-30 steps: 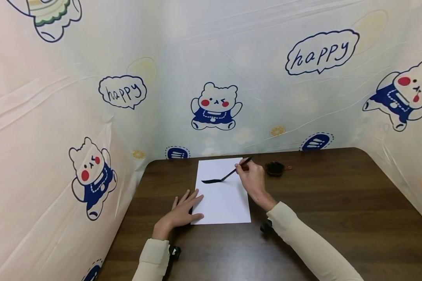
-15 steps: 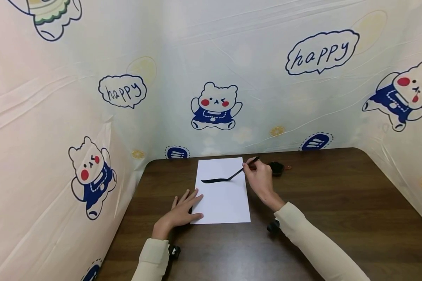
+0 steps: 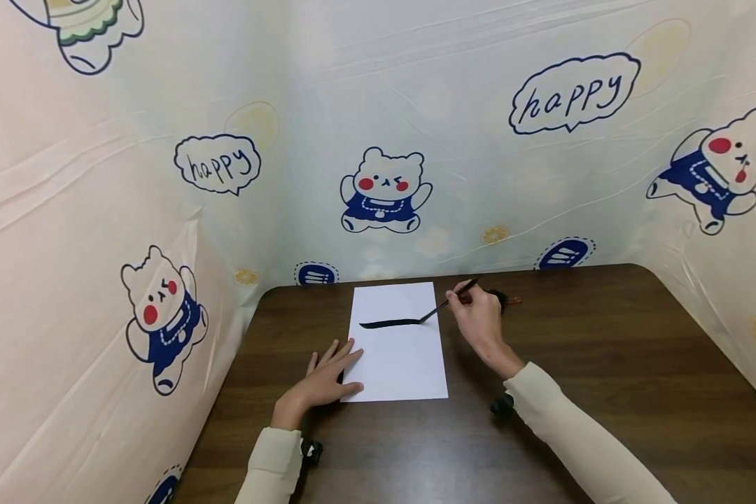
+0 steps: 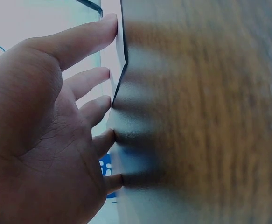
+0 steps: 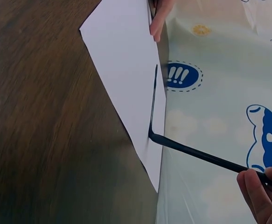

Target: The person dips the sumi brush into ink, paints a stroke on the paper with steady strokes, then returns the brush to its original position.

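Your left hand [image 3: 320, 385] lies spread, likely to steady the paper [image 3: 403, 364]; your right hand [image 3: 481, 325] pinches the brush [image 5: 198, 152] aslant, apparently for control.

On my screen I count one left hand [image 3: 320, 383] and one right hand [image 3: 480, 320], with one brush [image 5: 198, 153], one sheet [image 3: 397, 364] and one stroke [image 3: 388, 324]. I also get one table [image 3: 611, 350], one dark dish [image 3: 501, 299] partly hidden, two sleeves [image 3: 274, 455] and two black wrist devices [image 3: 312, 452]. Among the prints I make it three bears [image 3: 381, 208], plus one figure [image 3: 91, 31] cut off at the top, two bubbles [image 3: 573, 94], three blue ovals [image 3: 565, 253], three small orange slices [image 3: 495, 235] and two large pale slices [image 3: 661, 56]
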Demonstrator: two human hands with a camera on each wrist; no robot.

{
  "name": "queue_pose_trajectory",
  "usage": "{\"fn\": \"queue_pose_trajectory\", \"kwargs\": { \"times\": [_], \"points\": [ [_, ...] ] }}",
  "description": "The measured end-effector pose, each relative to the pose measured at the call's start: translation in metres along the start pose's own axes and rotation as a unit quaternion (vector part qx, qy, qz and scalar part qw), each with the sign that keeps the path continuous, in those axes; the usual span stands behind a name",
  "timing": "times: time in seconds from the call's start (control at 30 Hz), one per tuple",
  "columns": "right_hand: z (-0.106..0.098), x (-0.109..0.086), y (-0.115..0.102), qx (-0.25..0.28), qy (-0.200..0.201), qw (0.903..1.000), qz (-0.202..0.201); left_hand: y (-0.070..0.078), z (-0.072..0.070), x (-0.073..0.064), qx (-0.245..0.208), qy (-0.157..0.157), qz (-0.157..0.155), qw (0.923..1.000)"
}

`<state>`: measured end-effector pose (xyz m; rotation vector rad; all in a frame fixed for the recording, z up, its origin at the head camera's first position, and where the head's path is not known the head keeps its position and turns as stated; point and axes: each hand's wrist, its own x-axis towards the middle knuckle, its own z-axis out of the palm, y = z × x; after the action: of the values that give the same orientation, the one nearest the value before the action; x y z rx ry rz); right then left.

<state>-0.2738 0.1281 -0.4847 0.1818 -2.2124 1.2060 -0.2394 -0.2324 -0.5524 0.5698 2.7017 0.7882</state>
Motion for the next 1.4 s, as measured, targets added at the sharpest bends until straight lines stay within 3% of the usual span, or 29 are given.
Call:
{"fn": "queue_pose_trajectory", "kwargs": {
  "times": [0.37, 0.6, 0.9, 1.1, 1.4],
  "points": [
    [-0.012, 0.001, 0.005, -0.009, 0.003, 0.9999, 0.004, 0.003, -0.001, 0.001, 0.002, -0.007, -0.012, 0.9999],
    [-0.02, 0.002, 0.007, -0.015, -0.002, 0.9998, 0.01, 0.004, -0.003, -0.001, -0.001, -0.008, 0.003, 1.0],
    [-0.026, 0.001, 0.01, -0.026, 0.004, 0.9996, 0.003, 0.005, -0.002, -0.001, 0.003, -0.012, -0.012, 0.9999],
    [-0.026, 0.001, 0.009, -0.03, 0.003, 0.9995, 0.004, 0.012, -0.007, -0.005, -0.01, -0.007, 0.004, 0.9999],
    [-0.026, 0.001, 0.006, -0.031, 0.005, 0.9995, -0.001, 0.025, -0.014, -0.007, 0.014, -0.022, -0.019, 0.9995]
  ]
}}
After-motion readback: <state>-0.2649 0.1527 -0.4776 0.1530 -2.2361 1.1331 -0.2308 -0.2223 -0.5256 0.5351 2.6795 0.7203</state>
